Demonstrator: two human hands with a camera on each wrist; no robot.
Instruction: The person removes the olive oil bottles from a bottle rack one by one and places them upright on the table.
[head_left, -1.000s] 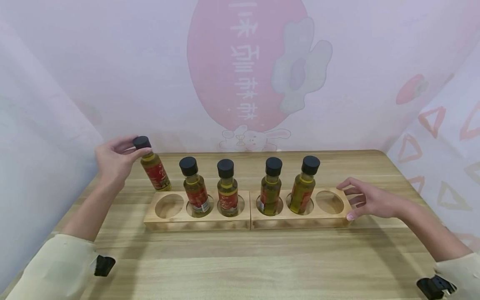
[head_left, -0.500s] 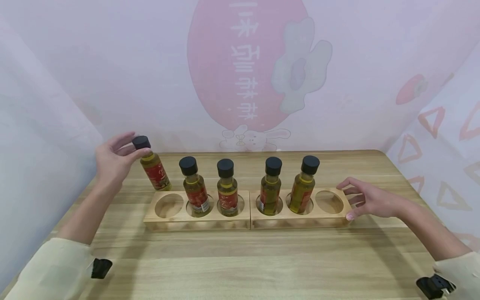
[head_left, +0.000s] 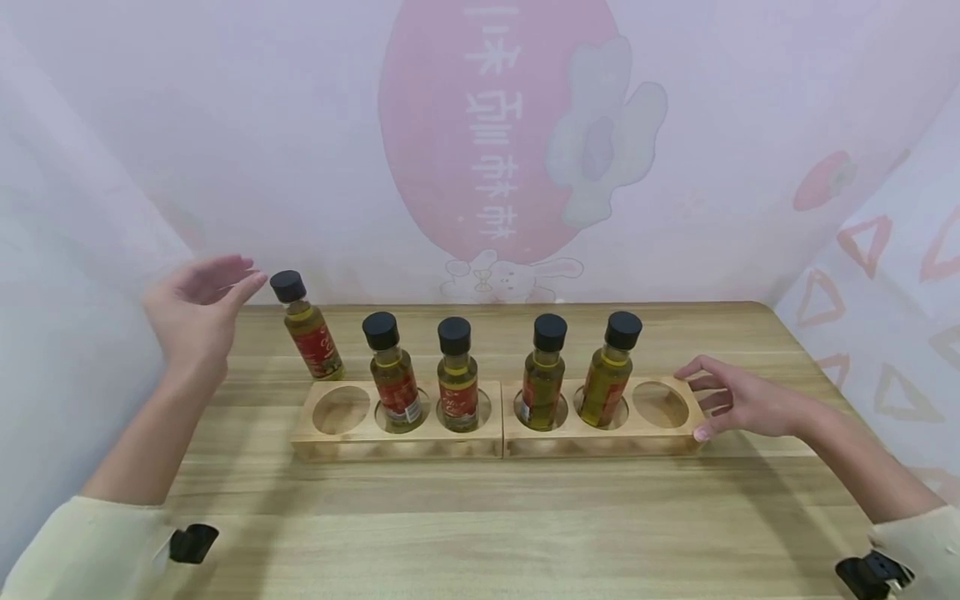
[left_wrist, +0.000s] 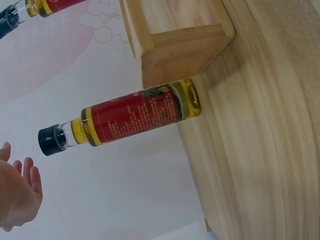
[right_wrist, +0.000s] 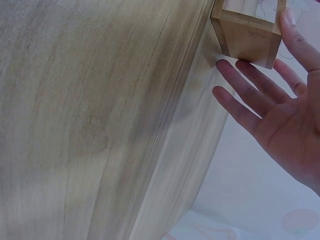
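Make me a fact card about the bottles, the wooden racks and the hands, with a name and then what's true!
Loose bottle: standing on the table, behind the left rack
Rack bottles: four; two in the left rack's middle and right holes, two in the right rack's left and middle holes
Caps: black
Labels: red
Left hand: beside the loose bottle, not touching it
Right hand: holds the right rack's right end
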